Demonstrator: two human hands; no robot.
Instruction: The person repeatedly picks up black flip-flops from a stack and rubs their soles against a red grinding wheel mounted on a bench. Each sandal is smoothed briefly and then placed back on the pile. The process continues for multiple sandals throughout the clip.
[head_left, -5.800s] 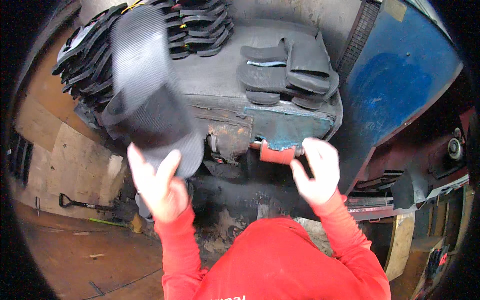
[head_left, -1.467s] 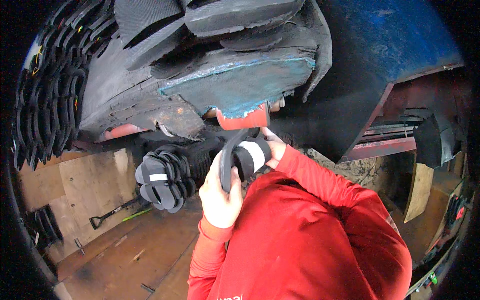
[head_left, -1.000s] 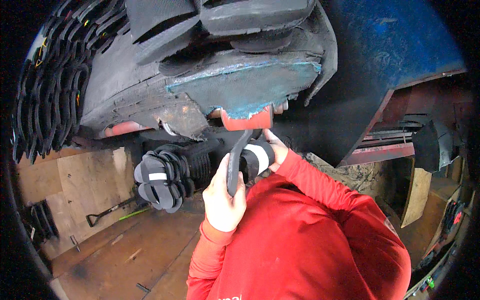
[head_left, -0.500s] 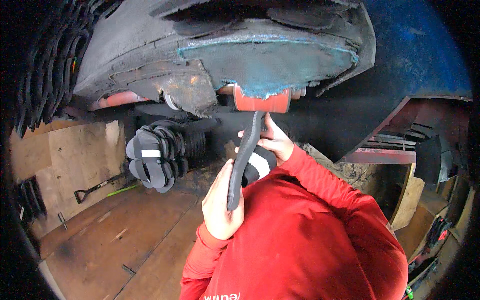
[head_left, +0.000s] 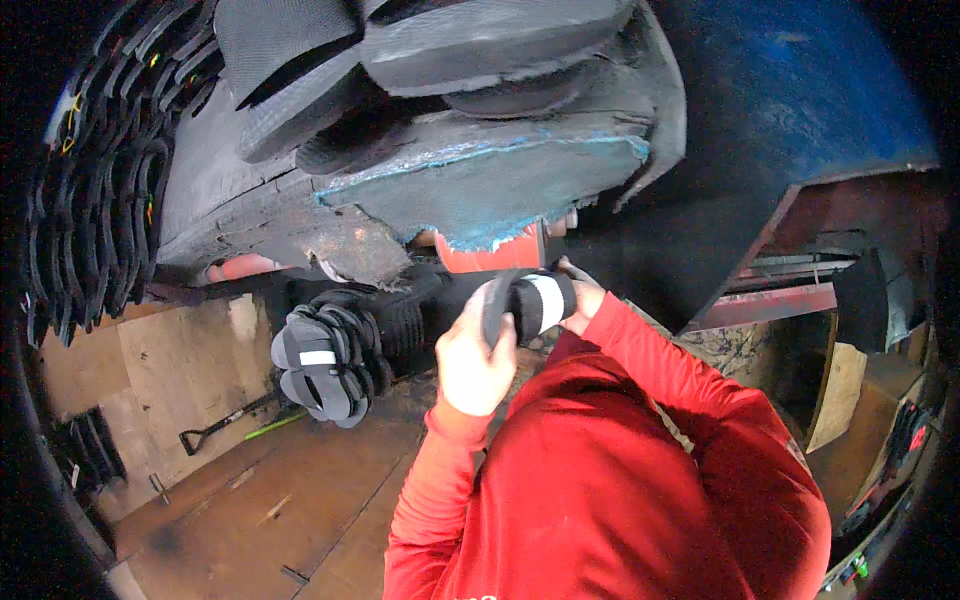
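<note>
Half a second ago the black sandal (head_left: 525,305) hung long and edge-on below the red block; it has since been turned and drawn down in front of the chest, so its white-striped strap faces up. Both hands are clamped on it: the left hand (head_left: 475,355) wraps the near end from below and the left, and the right hand (head_left: 582,300) pinches the far end, mostly hidden behind the strap. The sandal sits just under the red block (head_left: 490,255), apart from it.

Above the block juts a worn workbench (head_left: 480,190) with a torn, blue-edged covering, and dark soles (head_left: 460,50) are heaped on top of it. Under the bench, left of the hands, a bundle of finished sandals (head_left: 325,365) with white strap bands lies on its side. A thick row of black straps (head_left: 95,200) hangs along the far left.

Below is a plywood floor (head_left: 250,490), scuffed and dusty, with a small shovel (head_left: 225,425) lying near the bundle. A blue panel (head_left: 800,90) rises at the upper right, with a rust-red metal frame (head_left: 770,305) beneath it. The person's red sleeves (head_left: 640,470) fill the lower middle.
</note>
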